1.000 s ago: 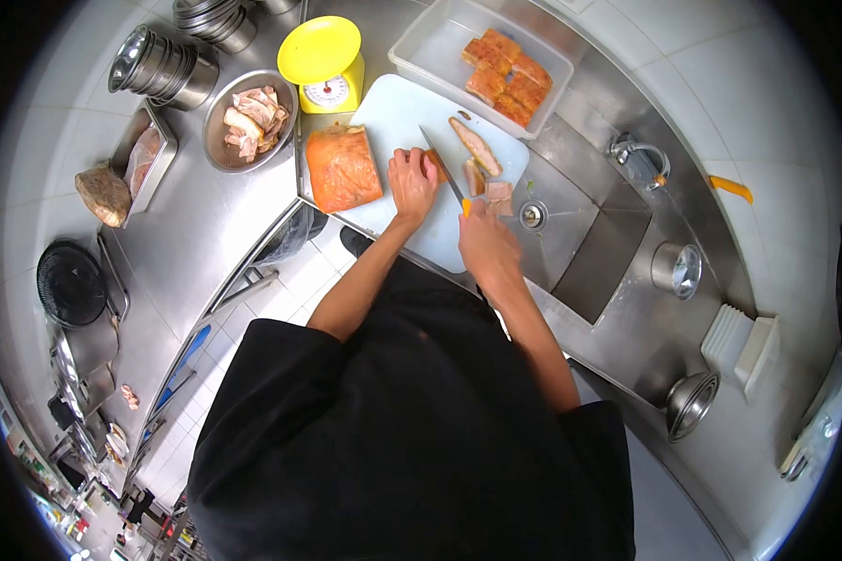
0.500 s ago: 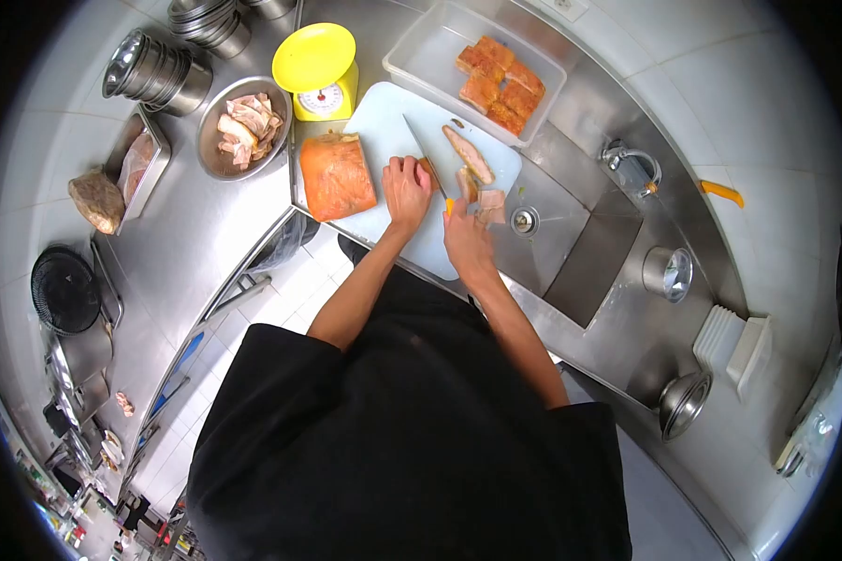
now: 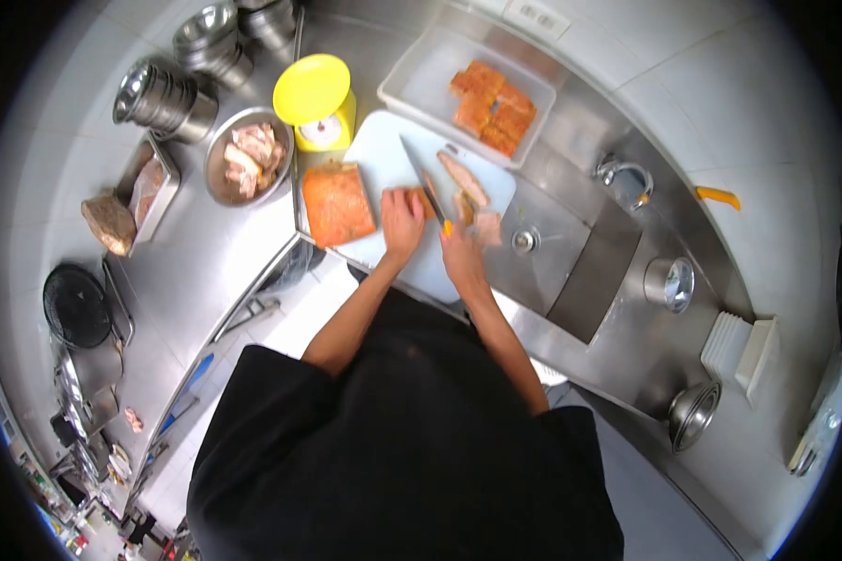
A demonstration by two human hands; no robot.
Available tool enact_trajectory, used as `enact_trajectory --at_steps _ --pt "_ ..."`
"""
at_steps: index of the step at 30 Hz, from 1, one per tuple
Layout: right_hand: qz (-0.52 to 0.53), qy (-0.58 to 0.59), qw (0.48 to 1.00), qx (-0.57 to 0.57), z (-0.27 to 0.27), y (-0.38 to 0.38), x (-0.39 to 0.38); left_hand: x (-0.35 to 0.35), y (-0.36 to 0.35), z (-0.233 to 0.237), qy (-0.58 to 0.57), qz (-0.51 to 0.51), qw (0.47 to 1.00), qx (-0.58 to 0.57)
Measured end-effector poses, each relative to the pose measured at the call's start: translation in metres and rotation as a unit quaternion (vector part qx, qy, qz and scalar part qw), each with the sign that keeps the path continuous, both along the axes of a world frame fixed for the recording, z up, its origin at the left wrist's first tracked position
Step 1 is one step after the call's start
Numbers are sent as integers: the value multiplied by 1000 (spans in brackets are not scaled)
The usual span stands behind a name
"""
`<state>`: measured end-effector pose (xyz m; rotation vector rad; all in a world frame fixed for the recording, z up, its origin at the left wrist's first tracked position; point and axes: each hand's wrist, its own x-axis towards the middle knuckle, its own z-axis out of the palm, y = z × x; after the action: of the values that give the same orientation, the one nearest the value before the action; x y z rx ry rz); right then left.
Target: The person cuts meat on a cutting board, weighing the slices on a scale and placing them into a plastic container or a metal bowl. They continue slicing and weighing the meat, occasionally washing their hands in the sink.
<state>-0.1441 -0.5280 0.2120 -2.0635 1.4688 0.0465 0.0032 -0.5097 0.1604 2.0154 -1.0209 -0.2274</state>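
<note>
On a pale blue cutting board [image 3: 430, 271], my right hand [image 3: 462, 256] is closed around the orange handle of a knife [image 3: 424, 179], its blade pointing away and to the left. Curled fingers of my left hand [image 3: 402, 222] press on a small brown piece of meat [image 3: 419, 198] beside the blade. Right of the knife lie a long cut strip [image 3: 463, 178] and a few pale scraps [image 3: 486, 227]. A large orange-brown slab of meat [image 3: 339, 205] rests at the board's left edge, left of my left hand.
Behind the board stand a yellow scale [image 3: 324, 117] and a clear tray [image 3: 410, 86] with several browned pieces. A steel bowl [image 3: 217, 173] of meat scraps is on the left. To the right are a sink [image 3: 552, 248], a faucet [image 3: 627, 179] and steel bowls [image 3: 690, 419].
The whole view has shifted, so the board and both hands appear lower in the frame. The knife stays in my right hand and my left hand remains on the small piece beside it.
</note>
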Motion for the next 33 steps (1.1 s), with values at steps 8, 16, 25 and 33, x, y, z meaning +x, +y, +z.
enact_trajectory --at_steps 8,16,25,33 --pt "-30 -73 994 81 61 -3 -67 40 35 59 -238 -352 885 191" --pt "-57 -80 992 76 60 0 -70 95 -34 70 162 -488 808 289" --pt "-30 -72 991 107 54 1 -62 135 -133 127 634 -238 727 -115" --pt "-37 -42 992 114 62 -2 -53 159 -344 115 -101 -295 930 194"
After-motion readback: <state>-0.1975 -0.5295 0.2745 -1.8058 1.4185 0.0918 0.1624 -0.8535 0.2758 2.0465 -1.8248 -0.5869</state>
